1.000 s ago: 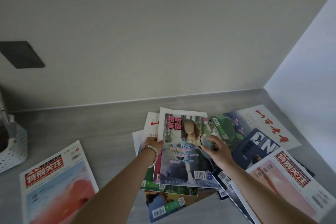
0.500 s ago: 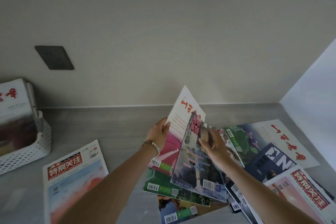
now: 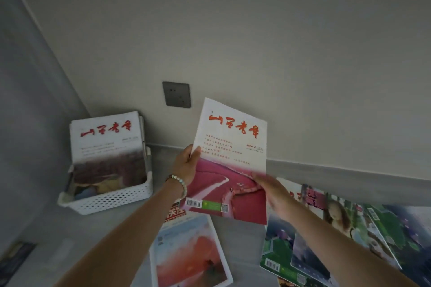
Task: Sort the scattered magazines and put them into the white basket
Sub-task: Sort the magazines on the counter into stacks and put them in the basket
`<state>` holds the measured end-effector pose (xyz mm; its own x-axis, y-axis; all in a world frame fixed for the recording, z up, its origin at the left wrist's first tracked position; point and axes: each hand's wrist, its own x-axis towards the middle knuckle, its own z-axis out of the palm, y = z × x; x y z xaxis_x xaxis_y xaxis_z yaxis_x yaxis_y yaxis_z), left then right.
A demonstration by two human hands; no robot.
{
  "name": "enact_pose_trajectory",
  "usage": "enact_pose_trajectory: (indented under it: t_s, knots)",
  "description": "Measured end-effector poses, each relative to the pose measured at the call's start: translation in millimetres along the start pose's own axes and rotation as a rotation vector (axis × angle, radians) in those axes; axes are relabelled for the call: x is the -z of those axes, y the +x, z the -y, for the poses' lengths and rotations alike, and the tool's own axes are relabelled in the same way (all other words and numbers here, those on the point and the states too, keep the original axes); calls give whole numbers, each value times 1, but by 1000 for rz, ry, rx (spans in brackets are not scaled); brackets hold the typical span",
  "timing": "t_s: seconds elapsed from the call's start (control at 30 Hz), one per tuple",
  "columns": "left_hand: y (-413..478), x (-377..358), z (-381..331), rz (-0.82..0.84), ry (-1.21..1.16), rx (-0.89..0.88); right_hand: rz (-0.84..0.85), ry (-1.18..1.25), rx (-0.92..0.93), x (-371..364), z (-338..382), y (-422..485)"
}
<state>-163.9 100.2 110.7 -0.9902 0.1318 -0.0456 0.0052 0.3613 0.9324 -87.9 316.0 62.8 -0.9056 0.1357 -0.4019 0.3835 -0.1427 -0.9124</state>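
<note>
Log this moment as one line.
both hands: left hand, right hand | holding red-titled magazine aloft | white basket left, holds matching issue

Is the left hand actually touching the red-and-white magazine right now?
Touching. The head view shows the left hand gripping the left edge of the red-and-white magazine, thumb lying over the cover, held up above the counter.

- Held magazine (image 3: 229, 161): white upper half with red brush-style title, pink-red field below, green strip by the barcode.
- Basket (image 3: 109, 198): white, walls patterned with small holes.
- Magazine in the basket (image 3: 106, 140): white cover, red title, dark reddish-brown picture beneath.
- Magazine on the bench (image 3: 189, 249): pale blue with an orange-red shape.
- Pile at right (image 3: 349, 240): green, blue and purple covers.
- Bench (image 3: 70, 235): grey.
- Bracelet (image 3: 179, 182): pale green beads.
- Wall socket (image 3: 176, 94): dark grey.
</note>
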Motion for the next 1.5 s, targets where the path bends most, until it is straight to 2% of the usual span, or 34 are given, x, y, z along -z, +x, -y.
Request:
enact_pose_trajectory:
  t_s: [0.3,0.47,0.63,0.83,1.17,1.5]
  knots:
    - [16,173,68,-137,-73,168,71,28,32,-170,29,44]
    - [28,255,100,-126,-336,308,75,-25,57,-251,37,72]
    - [49,310,127,-192,-429,307,66,-114,135,-314,49,105]
    - [75,333,156,-309,-410,290,52,-271,201,-359,48,143]
    - [74,322,206,-286,-382,354,-47,-471,202,-363,10,162]
    - [65,314,204,-340,-42,199,-121,-509,176,-341,6,158]
